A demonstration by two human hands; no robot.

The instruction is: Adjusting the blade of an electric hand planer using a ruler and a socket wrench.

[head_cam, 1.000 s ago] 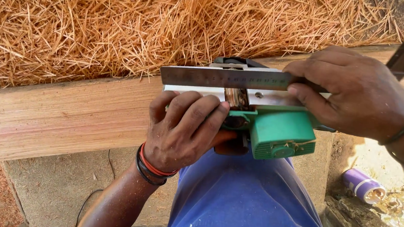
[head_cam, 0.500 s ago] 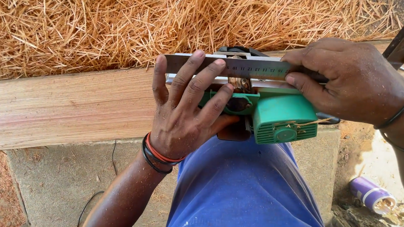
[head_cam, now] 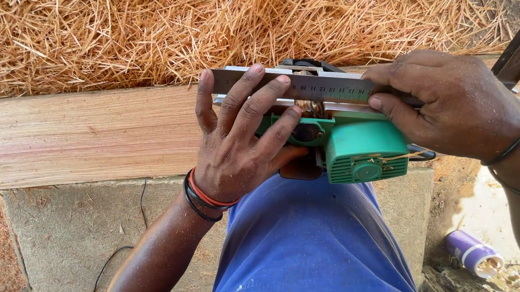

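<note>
steel ruler [head_cam: 314,85] flat across green planer [head_cam: 358,150], left hand [head_cam: 241,144], right hand [head_cam: 449,105]

From my remote seat, this reads as an outdoor, makeshift carpentry spot rather than a fitted workshop. I see a long pale freshly cut wooden plank [head_cam: 87,135] lying on a rough grey concrete slab [head_cam: 74,230], a heap of dry golden straw-like fibres [head_cam: 158,20] behind it, a green electric hand planer [head_cam: 359,147], and bare dirt with a discarded purple can [head_cam: 473,252].
</note>
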